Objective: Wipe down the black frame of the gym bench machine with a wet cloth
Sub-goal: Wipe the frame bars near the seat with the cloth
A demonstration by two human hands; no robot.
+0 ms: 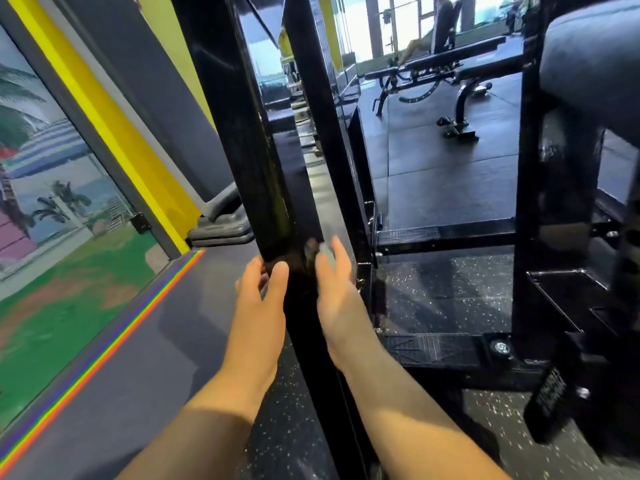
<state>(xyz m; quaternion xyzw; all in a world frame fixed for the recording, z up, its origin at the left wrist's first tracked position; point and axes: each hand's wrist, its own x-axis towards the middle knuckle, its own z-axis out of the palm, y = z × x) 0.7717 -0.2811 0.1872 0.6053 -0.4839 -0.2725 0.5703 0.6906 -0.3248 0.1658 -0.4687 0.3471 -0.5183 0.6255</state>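
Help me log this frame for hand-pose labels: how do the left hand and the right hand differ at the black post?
The left hand lies on the post's left side, in sharp focus, fingertips reaching its front face. The right hand lies on the post's right side, motion-blurred, fingers straighter and reaching higher. Something pale shows by the right fingertips; whether it is the cloth cannot be told. Both hands are bare.

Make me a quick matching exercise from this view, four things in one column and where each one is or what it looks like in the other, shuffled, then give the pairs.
1. left hand
2. right hand
3. rainbow stripe
4. adjustable bench

A. far back on the black floor mats
B. floor edge beside the mural wall
C. right side of the black post, blurred
D. left side of the black post

Pairs: 1-D, 2-C, 3-B, 4-A
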